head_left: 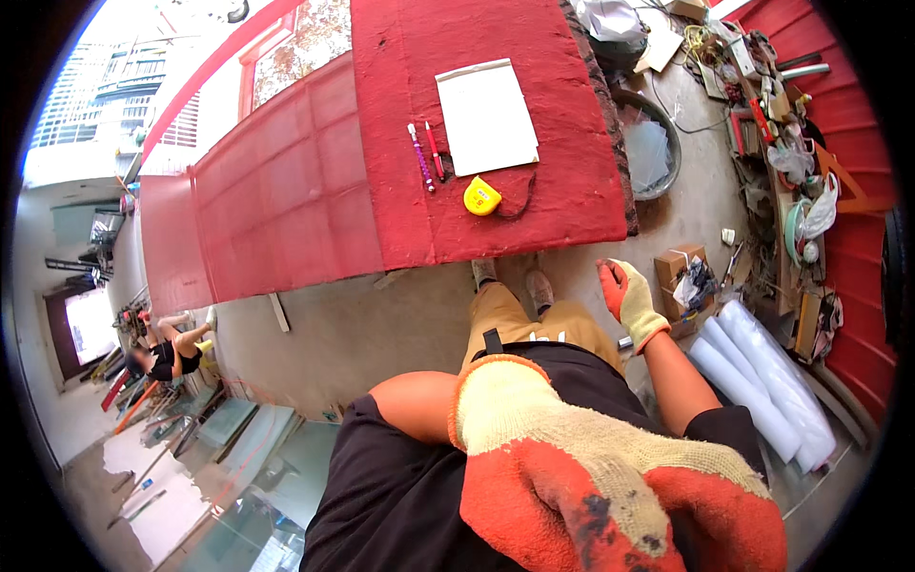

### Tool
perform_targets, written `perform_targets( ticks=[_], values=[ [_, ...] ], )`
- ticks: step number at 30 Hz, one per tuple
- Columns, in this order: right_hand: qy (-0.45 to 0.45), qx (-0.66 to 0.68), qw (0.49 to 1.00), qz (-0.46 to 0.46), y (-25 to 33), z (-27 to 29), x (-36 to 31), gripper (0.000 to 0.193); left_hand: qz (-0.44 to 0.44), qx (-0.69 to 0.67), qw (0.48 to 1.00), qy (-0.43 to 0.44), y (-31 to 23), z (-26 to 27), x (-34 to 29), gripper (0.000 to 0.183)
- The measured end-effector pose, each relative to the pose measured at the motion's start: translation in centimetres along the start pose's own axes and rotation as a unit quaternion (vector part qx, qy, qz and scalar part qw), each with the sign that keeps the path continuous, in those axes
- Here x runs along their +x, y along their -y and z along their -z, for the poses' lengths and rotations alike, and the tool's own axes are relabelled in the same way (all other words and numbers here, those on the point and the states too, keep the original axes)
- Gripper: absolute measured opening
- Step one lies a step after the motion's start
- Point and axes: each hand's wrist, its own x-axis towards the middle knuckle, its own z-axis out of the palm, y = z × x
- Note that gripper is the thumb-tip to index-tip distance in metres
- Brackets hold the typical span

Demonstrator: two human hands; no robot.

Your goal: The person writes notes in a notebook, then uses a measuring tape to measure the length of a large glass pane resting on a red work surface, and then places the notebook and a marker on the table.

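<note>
Hands: two, both in cream-and-orange work gloves.
Left hand [610, 496]: at 6 o'clock, close to the lens, fingers curled shut, holding nothing visible.
Right hand [624, 297]: at 3 o'clock of centre, hanging loosely closed, empty.
Red table [572, 124]: at 12 o'clock, one white pad [486, 114], two pens [427, 153], one yellow tape measure [482, 196].
Plastic rolls [762, 381]: two or three, at 4 o'clock.

One head-worn fisheye view looks steeply down the person's front; the orange-and-cream gloved left hand [610, 486] fills the near lower edge, very close; the red felt-covered worktable [496, 124] lies farther ahead at top; straight edges bow toward the dark round rim.
</note>
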Motion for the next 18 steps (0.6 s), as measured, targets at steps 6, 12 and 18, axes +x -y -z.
perform_targets(
  ticks=[6, 12, 18],
  values=[
    [0.028, -0.046, 0.998, -0.018, -1.6, -0.9, -0.4, 0.033, -0.033, -0.035, 0.999, 0.020, -0.1, 0.7, 0.4, 0.050],
    [0.023, -0.034, 0.998, -0.042, -2.6, -3.0, 0.1, 0.037, -0.059, -0.036, 0.997, 0.043, -0.9, 1.6, -0.1, 0.049],
    [0.116, -0.039, 0.987, -0.104, -1.8, -3.9, 1.8, 0.040, -0.079, -0.031, 0.994, 0.065, -2.2, 2.0, -0.5, 0.048]
  ],
)
